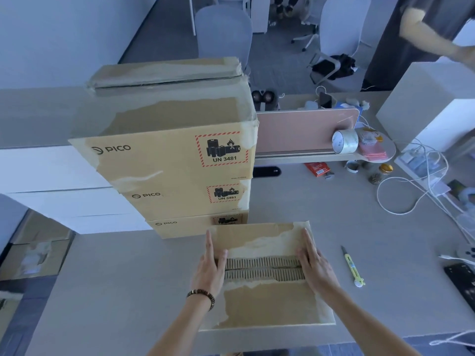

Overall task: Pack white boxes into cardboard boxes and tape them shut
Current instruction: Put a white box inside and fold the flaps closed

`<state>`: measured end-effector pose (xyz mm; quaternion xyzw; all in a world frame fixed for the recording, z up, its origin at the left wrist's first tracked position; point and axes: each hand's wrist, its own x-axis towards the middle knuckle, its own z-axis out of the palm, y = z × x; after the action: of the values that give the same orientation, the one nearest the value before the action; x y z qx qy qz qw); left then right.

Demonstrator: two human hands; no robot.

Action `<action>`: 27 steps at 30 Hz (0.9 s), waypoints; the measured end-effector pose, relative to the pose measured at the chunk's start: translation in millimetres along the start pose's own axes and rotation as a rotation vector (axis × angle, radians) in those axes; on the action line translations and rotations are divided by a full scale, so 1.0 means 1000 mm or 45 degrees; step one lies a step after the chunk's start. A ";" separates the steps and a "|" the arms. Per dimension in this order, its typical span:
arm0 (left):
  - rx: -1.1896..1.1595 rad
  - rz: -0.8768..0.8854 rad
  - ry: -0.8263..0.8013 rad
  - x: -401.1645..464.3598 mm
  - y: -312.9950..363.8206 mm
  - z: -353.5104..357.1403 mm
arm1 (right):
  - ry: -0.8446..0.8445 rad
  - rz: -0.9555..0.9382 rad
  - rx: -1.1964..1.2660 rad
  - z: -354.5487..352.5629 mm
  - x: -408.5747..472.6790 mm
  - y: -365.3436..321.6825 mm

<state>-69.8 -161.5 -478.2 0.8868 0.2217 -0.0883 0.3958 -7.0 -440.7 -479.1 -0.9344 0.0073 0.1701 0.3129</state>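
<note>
A closed carton is seen on the table, near its front edge, with the left hand and right hand laid flat, fingers straight and together, along its two sides at the torn seam. Its contents are hidden, and no white box can be made out. Behind it, a stack of three cartons blocks the view beyond, a tape roll lies on a shelf, a cutter lies right of the carton, and a second person is cut off at the top right.
</note>
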 end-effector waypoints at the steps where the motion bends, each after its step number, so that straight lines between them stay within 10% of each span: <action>1: -0.005 0.001 -0.007 -0.001 0.001 -0.001 | -0.002 0.008 0.007 -0.001 0.000 -0.001; 6: -0.121 -0.021 -0.110 0.001 0.004 -0.008 | -0.087 0.009 0.060 -0.005 0.004 0.004; 19: 0.922 0.055 0.050 0.005 0.106 0.004 | -0.120 -0.095 0.043 -0.063 0.030 0.003; 27: 0.724 0.335 -0.175 0.043 0.202 0.047 | -0.211 -0.105 -0.113 -0.128 0.074 0.020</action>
<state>62.7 -300.9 -390.5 0.9748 0.0443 -0.1546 0.1544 101.0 -524.9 -418.8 -0.9295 -0.0647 0.2340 0.2777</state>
